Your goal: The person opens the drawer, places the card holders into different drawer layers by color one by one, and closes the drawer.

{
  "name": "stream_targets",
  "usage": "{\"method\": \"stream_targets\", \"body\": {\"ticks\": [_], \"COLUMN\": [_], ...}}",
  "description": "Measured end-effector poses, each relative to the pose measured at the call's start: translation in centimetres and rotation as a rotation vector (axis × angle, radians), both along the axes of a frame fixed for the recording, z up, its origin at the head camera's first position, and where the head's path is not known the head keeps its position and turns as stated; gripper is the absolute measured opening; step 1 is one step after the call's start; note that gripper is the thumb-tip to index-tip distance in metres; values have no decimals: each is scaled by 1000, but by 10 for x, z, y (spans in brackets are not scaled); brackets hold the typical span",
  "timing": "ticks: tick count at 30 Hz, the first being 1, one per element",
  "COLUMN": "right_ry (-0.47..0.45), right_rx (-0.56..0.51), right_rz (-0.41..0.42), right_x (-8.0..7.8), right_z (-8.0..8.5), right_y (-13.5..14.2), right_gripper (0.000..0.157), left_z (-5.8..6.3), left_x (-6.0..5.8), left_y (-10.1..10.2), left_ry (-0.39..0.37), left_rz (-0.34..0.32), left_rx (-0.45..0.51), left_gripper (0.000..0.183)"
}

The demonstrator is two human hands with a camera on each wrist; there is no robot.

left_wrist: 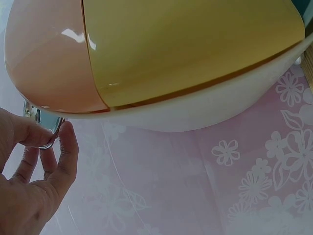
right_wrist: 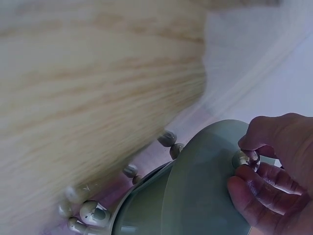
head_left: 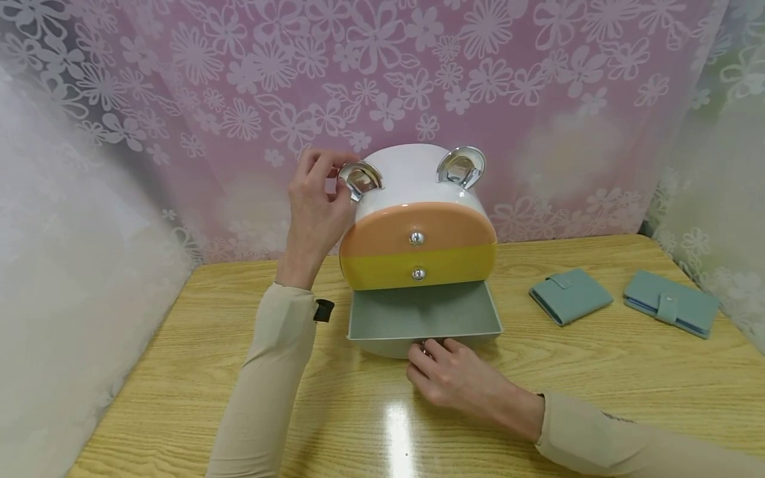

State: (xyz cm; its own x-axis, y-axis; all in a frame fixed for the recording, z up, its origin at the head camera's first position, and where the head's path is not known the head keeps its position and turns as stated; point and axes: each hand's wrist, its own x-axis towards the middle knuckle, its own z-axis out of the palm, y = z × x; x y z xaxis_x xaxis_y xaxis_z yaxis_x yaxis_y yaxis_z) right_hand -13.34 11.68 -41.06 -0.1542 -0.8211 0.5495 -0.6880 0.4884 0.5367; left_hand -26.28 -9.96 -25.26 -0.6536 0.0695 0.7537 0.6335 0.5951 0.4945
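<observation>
Eared drawer box [head_left: 418,220] on a wooden table [head_left: 203,332], bottom drawer [head_left: 424,312] pulled out
The left hand [head_left: 315,202] pinches one silver ear [head_left: 364,176]; apart from it, the right hand [head_left: 457,378] pinches the drawer's knob [right_wrist: 239,159]; then come a teal wallet [head_left: 570,297], the right sleeve [head_left: 588,431], its dark marking [head_left: 617,417] too small to read, and a second wallet [head_left: 672,303]

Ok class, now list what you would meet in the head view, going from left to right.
Left hand → silver ear in its grip → silver knob on the orange drawer front → other silver ear → first teal wallet → second teal wallet.
</observation>
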Motion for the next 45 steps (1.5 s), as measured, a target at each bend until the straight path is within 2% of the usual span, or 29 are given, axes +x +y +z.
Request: {"method": "stream_targets", "body": {"ticks": [10, 19, 23, 32, 37, 45], "right_ry": [-58, -119, -66, -2, -4, -93], "right_rx": [-21, -128, -175, -261, -276, -250], "right_rz": [20, 51, 69, 94, 61, -22], "right_x": [4, 6, 2, -4, -6, -3], "right_z": [6, 14, 18, 24, 26, 25], "right_y": [2, 9, 11, 15, 20, 29], "right_gripper": [45, 33, 25, 27, 29, 32], "left_z": [-1, -1, -1, -1, -1, 0], "left_x": [0, 0, -1, -1, -1, 0], "left_y": [0, 0, 0, 0, 0, 0], "left_ry": [12, 1, 1, -5, -2, -8], "left_rz": [-8, -9, -8, -7, -14, -12], "left_rx": [9, 13, 16, 19, 26, 22], "left_gripper": [30, 31, 31, 32, 32, 32]}}
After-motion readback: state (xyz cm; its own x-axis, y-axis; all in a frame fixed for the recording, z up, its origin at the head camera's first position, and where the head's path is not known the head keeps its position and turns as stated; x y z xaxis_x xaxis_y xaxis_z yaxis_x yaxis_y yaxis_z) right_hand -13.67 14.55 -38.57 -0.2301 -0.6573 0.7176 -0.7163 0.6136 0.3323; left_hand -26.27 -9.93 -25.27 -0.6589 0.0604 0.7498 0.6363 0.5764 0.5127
